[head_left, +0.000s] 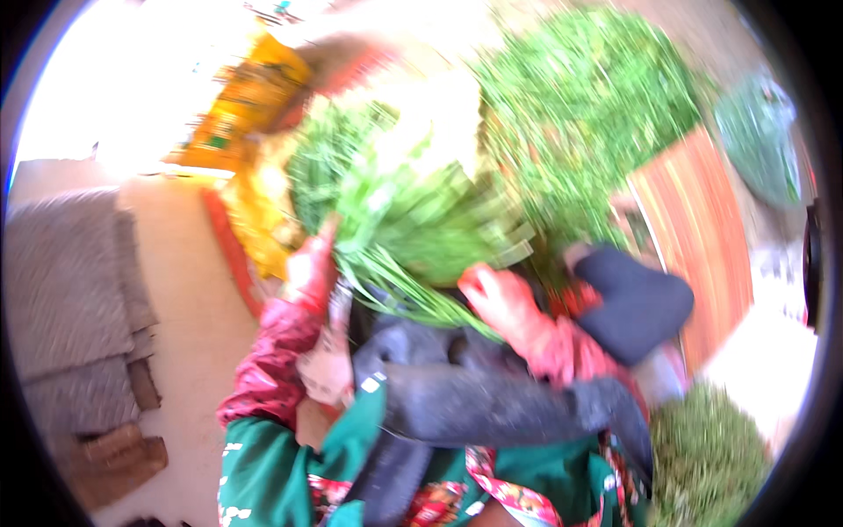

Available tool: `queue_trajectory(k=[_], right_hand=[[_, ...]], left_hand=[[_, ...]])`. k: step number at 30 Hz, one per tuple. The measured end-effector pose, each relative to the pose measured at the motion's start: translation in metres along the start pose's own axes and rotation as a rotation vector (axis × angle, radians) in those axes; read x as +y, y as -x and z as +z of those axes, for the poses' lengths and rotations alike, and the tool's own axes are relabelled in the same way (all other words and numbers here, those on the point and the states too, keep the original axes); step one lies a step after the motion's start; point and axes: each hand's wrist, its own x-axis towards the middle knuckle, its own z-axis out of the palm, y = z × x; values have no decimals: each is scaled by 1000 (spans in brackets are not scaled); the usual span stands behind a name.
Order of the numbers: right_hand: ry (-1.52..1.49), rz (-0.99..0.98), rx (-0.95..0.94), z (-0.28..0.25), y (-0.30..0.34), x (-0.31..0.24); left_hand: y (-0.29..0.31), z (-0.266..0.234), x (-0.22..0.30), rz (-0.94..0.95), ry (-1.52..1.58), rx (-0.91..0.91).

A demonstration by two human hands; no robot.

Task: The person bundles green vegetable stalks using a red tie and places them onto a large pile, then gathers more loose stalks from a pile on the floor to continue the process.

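A loose bunch of long-leaved greens [430, 215] lies across the middle in front of me, smeared by motion, its thin stalks trailing toward my lap. My left hand [312, 268] is closed at the left side of the bunch, with the fingers partly behind the stalks. Close to the lower right edge of the leaves is my right hand [496, 294], its fingers curled; what they hold, if anything, does not show. Both hands look reddish, below shiny red sleeves. A darker bundle of greens [320, 154] rests just beyond my left hand.
A large heap of greens [588, 97] lies at the far right, beside a wood-grained board [698, 237]. Another green pile [707, 457] is at the near right. Yellow printed bags [250, 97] stand far left; folded grey cardboard [70, 290] lies left. A green plastic bag [760, 140] sits far right.
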Motion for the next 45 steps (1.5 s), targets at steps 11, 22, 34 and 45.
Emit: queue_trajectory(k=[11,22,34,45], right_hand=[[385,-193,208,10,-11,33],[76,467,376,-144,-9,94],[-760,379,-56,-103,-106,10],[-1536,551,-4,-75,-52,75]], left_hand=[[6,-1,20,53,8,63],[3,9,13,-1,73,64],[-30,-26,13,23,502,381],[-20,19,30,-66,226,86]])
